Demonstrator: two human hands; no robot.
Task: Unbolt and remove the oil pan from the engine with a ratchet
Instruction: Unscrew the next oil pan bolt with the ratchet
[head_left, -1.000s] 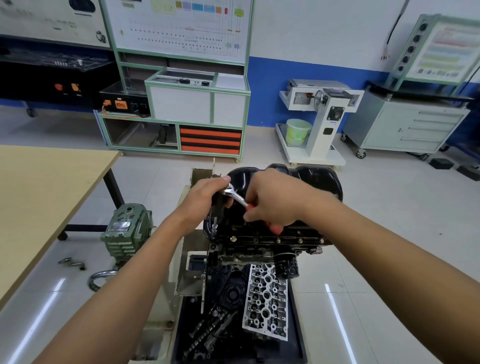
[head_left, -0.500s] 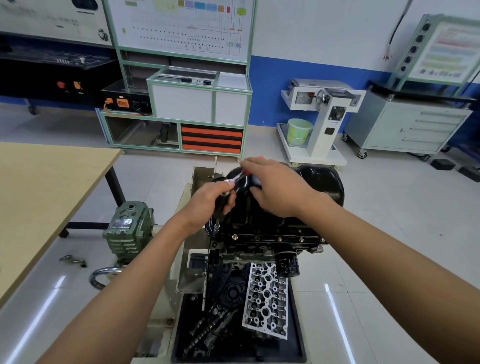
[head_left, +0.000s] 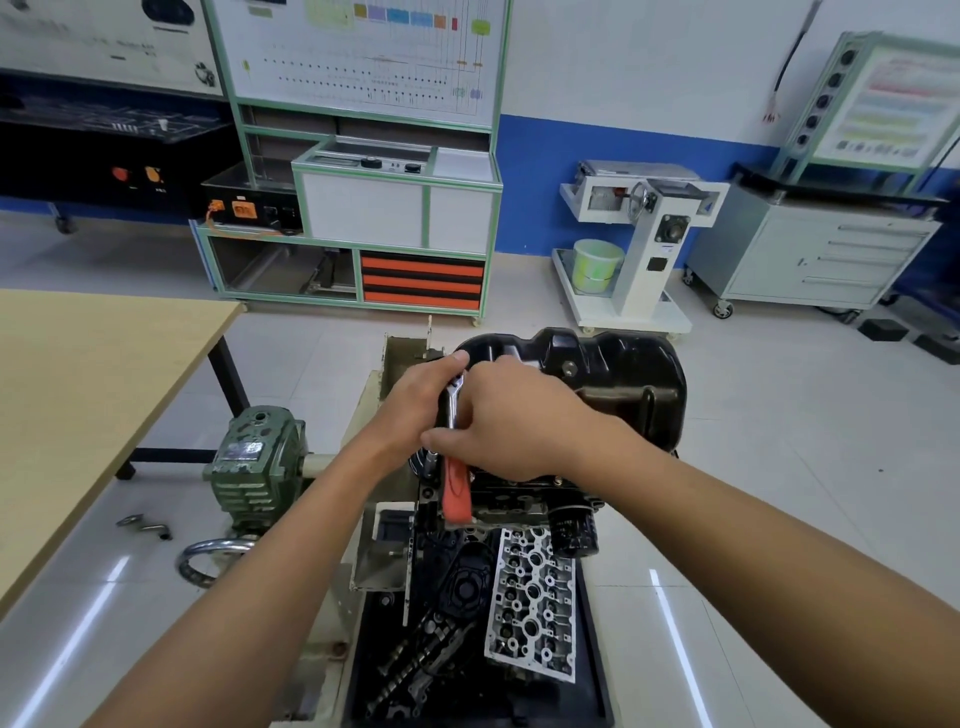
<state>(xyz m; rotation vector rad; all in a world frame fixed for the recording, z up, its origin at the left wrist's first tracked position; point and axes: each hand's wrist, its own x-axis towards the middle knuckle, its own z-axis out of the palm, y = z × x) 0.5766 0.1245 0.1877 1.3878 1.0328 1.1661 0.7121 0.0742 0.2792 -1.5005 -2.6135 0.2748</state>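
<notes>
1. Both hands sit close together on the ratchet (head_left: 453, 410), meeting over its chrome shank. The left hand (head_left: 415, 410) is curled over the head end. The right hand (head_left: 511, 421) is wrapped round the shank just above the red grip, which sticks out below that hand toward me
2. The oil pan (head_left: 613, 374), black, sits directly behind and to the right of the hands, on top of the engine (head_left: 519, 499). I see no gap at the flange where it shows, so I judge it seated, not lifted
3. The ratchet head is at the pan's left corner, under the left hand's fingers. The socket and its bolt are hidden, so I cannot tell whether that bolt is loose or tight
4. Progress, my reading: unbolting stage, one corner in hand. I cannot count how many flange bolts are out. The near flange is dark and partly behind the right hand, and the far edge is too small to read
5. Left to do: the remaining bolts round the flange, then free the pan and lift it clear
6. Below the hands, nearer me, the oil filter (head_left: 574, 530) sits just under the right wrist, and a bare cylinder head (head_left: 532, 597) lies in the black tray (head_left: 592, 639)
</notes>
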